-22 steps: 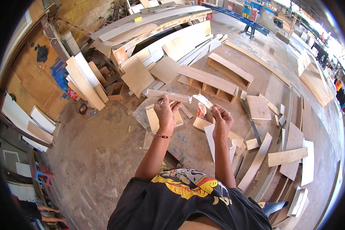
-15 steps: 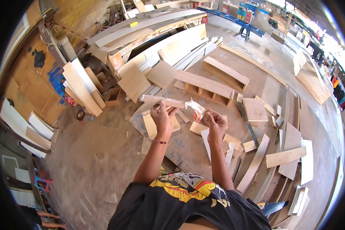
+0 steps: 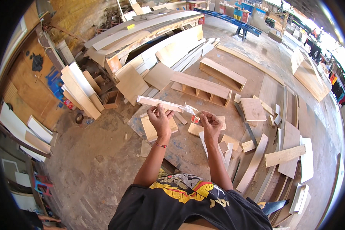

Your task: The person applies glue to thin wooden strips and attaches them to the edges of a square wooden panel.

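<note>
My left hand point(image 3: 160, 117) is closed around a narrow pale wooden strip point(image 3: 153, 102), held up above the work board. At the strip's right end hangs a crumpled white material point(image 3: 188, 109), thin and ragged; whether it is plastic, tape or cloth I cannot tell. My right hand point(image 3: 211, 124) has its fingers pinched together at the right end of that material. Just below it a small red and white cup point(image 3: 195, 119) is partly hidden. Under my hands lie pale wooden boards point(image 3: 148, 126).
Two long wooden box frames point(image 3: 203, 87) lie beyond my hands, the nearer divided into compartments. Loose planks point(image 3: 253, 163) and offcuts crowd the right. A saw point(image 3: 274, 206) rests near my right side. Stacked panels point(image 3: 138, 34) stand at the back left; a blue trestle point(image 3: 237, 23) is farther off.
The white material, arched upward before, now hangs lower and straighter between the strip's end and my right hand. Both hands keep their grip. The whole view has shifted slightly.
</note>
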### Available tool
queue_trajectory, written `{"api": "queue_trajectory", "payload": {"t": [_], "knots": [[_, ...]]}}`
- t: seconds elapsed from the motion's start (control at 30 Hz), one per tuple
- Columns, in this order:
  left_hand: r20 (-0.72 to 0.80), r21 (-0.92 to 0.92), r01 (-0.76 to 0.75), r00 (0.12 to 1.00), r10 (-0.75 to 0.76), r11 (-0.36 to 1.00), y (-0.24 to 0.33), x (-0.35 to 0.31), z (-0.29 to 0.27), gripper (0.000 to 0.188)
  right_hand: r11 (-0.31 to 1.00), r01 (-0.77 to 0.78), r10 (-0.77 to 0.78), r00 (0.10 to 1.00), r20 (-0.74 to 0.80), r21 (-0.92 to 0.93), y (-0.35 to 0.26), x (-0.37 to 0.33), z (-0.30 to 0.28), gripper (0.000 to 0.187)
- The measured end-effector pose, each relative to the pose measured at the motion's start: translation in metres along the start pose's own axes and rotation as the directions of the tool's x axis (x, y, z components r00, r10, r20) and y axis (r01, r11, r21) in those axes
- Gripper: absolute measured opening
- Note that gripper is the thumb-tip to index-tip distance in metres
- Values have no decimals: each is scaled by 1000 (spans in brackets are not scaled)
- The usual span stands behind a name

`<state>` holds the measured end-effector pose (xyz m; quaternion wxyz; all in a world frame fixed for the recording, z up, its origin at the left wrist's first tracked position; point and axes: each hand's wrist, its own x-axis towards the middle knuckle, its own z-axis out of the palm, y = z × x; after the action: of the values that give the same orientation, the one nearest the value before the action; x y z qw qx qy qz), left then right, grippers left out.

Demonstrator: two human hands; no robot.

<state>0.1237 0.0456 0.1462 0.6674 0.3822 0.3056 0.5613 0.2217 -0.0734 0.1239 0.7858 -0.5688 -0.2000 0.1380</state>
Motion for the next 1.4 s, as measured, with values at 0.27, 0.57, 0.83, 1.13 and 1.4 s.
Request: {"api": "queue_trajectory", "payload": {"t": [0.27,0.57,0.83,1.13,1.4], "knots": [[-45,-80,8,999,-12,997,4,11,-9,25,997,0,0,1000,-4,76,2,1,-7,14],[16,-97,43,999,-42,994,1,6,-7,25,998,5,-4,1000,-14,68,-6,3,1,17],[-18,-137,61,998,-64,989,2,14,-13,23,992,-70,67,997,28,109,5,2,-8,14],[29,-82,109,994,-107,991,-6,8,-10,24,948,-183,171,983,67,262,8,7,-3,16],[1,-127,113,994,-114,986,-1,15,-19,19,940,-161,142,986,84,300,13,1,-7,14]]}}
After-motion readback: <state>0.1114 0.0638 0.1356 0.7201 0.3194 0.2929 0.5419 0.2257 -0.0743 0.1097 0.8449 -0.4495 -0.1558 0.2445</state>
